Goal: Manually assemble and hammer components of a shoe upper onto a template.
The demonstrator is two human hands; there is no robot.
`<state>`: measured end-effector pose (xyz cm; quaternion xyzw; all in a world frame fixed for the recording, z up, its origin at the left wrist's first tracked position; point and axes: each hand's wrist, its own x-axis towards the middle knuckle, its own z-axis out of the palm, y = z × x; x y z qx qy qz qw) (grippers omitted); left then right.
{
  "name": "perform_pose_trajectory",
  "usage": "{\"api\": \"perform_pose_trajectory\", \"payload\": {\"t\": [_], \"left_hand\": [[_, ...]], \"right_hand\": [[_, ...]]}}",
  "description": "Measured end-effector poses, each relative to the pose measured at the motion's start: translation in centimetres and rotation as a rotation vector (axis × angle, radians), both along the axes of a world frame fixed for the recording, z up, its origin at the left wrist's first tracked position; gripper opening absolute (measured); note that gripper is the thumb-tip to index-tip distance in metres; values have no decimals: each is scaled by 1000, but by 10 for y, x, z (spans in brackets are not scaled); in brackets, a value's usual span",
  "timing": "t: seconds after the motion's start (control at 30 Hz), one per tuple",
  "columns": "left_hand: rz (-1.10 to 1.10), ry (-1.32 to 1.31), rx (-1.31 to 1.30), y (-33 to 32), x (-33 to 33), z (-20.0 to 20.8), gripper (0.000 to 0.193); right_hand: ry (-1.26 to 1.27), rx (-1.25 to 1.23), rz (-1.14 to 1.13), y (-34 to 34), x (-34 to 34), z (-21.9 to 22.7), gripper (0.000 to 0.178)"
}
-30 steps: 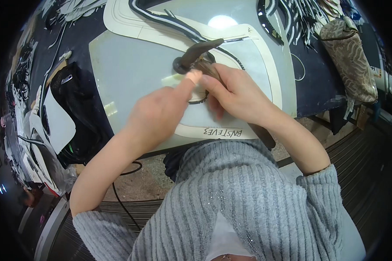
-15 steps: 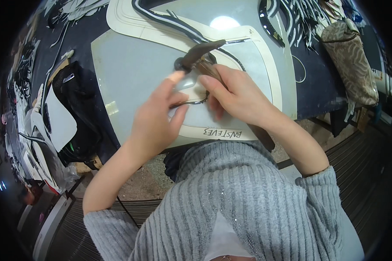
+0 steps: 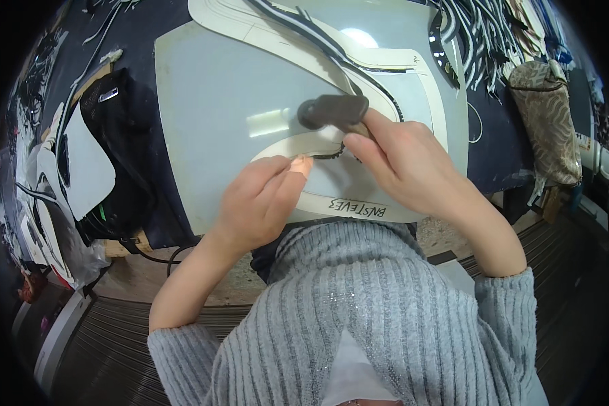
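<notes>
Black edging strip lies at the middle of the work, its left end pinched, it seems, between the closed fingers of the left hand. The right hand grips a hammer, its head blurred near those fingertips. From here, a badly aimed blow could catch them; a slack pinch could let the strip stray off the curved cream piece. Beneath, the smooth grey sheet might slide on the dark counter.
</notes>
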<state>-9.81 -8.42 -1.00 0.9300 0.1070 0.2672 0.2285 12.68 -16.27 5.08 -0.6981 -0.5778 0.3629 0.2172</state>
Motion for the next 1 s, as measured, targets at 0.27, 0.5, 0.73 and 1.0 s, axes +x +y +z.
{"api": "perform_pose_trajectory", "payload": {"t": [0.27,0.5,0.73,1.0], "left_hand": [[27,-86,-21,-1,-2,-9,26],[8,-116,36,-1,0,-11,27],[33,-120,-10,-2,-2,-13,26],[312,51,-215,-12,-7,1,28]], "right_hand": [[-287,-163,280,-6,-10,20,36],[-280,-157,323,-5,-7,22,36],[-238,-164,239,-13,-9,17,35],[-251,-151,249,-17,-7,10,35]]}}
